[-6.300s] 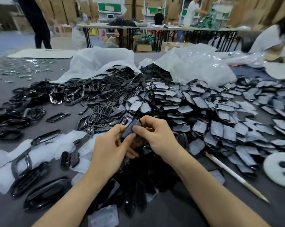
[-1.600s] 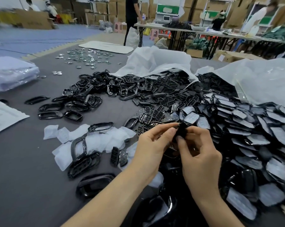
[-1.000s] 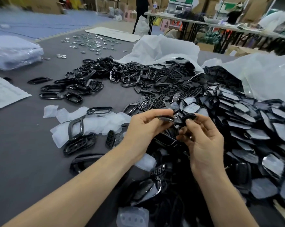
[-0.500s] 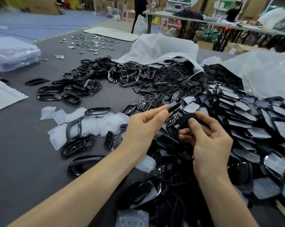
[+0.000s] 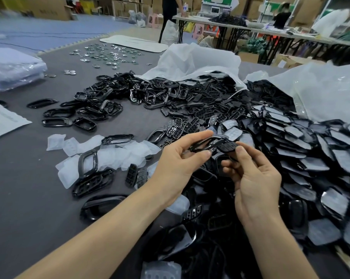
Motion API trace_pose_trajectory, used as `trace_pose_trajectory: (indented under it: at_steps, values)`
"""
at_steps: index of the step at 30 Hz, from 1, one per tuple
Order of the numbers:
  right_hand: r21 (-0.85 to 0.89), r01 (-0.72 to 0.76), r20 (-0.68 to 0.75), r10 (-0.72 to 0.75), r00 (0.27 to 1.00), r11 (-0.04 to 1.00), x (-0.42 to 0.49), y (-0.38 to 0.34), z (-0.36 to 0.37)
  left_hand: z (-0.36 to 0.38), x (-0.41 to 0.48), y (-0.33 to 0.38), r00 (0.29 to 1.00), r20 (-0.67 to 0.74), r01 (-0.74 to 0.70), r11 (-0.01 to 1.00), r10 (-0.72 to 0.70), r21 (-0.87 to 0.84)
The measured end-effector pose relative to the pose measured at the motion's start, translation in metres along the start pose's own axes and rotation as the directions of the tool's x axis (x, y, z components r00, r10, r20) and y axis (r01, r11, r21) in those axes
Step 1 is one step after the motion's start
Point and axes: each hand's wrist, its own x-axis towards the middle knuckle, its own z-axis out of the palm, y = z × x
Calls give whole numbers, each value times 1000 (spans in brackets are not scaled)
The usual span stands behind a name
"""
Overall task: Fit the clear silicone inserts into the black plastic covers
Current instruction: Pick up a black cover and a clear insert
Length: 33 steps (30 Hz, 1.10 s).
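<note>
Head view: the left hand (image 5: 178, 160) pinches a thin black frame (image 5: 200, 143) between thumb and forefinger. The right hand (image 5: 256, 178) grips a small black cover (image 5: 229, 147) with its thumb on top, the two pieces touching just above a heap of black parts (image 5: 220, 117). Clear silicone inserts (image 5: 117, 154) lie loose on the grey tabletop (image 5: 29, 188) left of the hands, while white bags (image 5: 196, 59) spill more parts at the far side.

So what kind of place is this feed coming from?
Probably a factory assembly floor: heaps of black covers spilling from plastic bags, stacked cardboard boxes behind, and other workers at long tables.
</note>
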Motion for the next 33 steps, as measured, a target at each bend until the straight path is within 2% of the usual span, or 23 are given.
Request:
trace_pose_trajectory:
  at_steps: [18,23,26,30,33]
  values:
    - [4,-21,-28,21,999,1000,2,-1,0,-4,4,-6,999,4,-36,999,36,22]
    - [23,-55,-74,57,996,998,3,-4,-1,-4,4,-7,999,20,-48,998,47,35]
    - [11,-74,-63,74,995,997,4,-5,-1,-3,4,-6,999,24,-50,998,49,39]
    - [-111,-26,-36,22,999,994,8,-2,-3,-2,3,-4,997,57,-52,996,47,74]
    - [-119,-66,39,72,997,991,9,-2,-3,0,2,-1,995,72,-77,981,65,181]
